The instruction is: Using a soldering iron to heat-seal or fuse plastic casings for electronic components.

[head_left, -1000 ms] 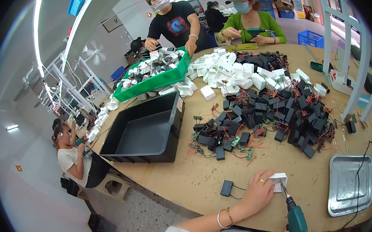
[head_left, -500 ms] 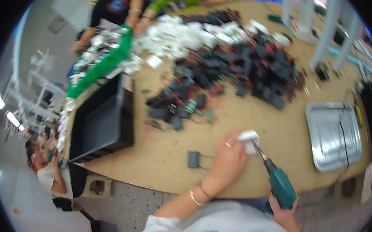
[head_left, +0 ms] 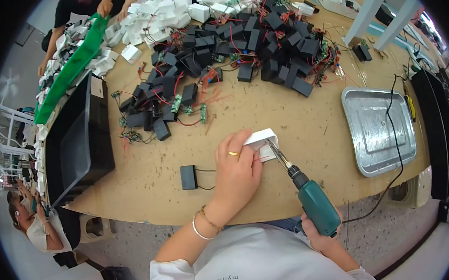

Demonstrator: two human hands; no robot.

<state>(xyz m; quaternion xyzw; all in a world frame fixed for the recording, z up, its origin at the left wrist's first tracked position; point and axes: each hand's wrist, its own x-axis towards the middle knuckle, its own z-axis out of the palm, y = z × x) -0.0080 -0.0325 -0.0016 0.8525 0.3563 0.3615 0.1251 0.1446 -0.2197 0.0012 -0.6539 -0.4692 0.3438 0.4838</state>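
Observation:
My left hand [head_left: 238,164] is closed on a small white plastic housing [head_left: 262,138], holding it against the tabletop. My right hand [head_left: 319,237] grips the green body of a corded soldering iron [head_left: 317,208]. The iron's metal tip reaches into the open side of the housing; whether it touches anything inside is too small to tell. A thin red wire shows by the housing, near my left fingers. Left of my left wrist lies a dark rectangular block [head_left: 188,177] with two wire leads.
Beyond my hands spreads a heap of black cases [head_left: 252,40] with red wires and green circuit boards. White housings [head_left: 155,18] pile up at the far left, behind a black bin [head_left: 81,145]. A metal tray [head_left: 378,132] lies right, crossed by a black cord. Other people work nearby.
The whole view has shifted, so the table's contents appear farther left and higher. Both hands keep their holds, and the iron's tip remains at the white housing.

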